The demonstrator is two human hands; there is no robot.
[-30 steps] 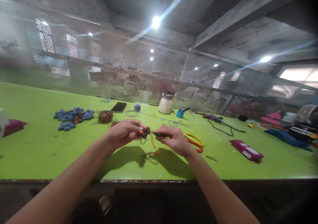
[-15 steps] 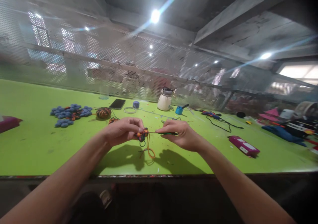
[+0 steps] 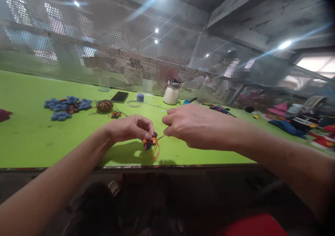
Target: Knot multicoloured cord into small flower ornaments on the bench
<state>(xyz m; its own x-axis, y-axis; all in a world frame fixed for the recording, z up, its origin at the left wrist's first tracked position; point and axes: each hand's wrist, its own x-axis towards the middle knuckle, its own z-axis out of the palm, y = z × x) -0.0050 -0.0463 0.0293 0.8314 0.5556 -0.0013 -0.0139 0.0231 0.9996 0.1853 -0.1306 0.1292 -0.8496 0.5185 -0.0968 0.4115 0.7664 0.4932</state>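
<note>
Left hand pinches multicoloured crochet piece between thumb and fingers, above near edge of green table. Right hand, at the piece's 2 o'clock, grips thin crochet hook; shaft slants to the stitches, handle hidden. Orange yarn dangles at 5 o'clock. Striped yarn ball at 10 o'clock; lidded jug at 1.

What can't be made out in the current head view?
Head view:
Crochet hook: handle hidden by the right hand.
Multicoloured crochet piece: partly covered by the left hand.
Blue container: lower part behind the right hand.
Magenta object: cut off by the left edge.
Beyond the perforated screen: blurred.
</note>
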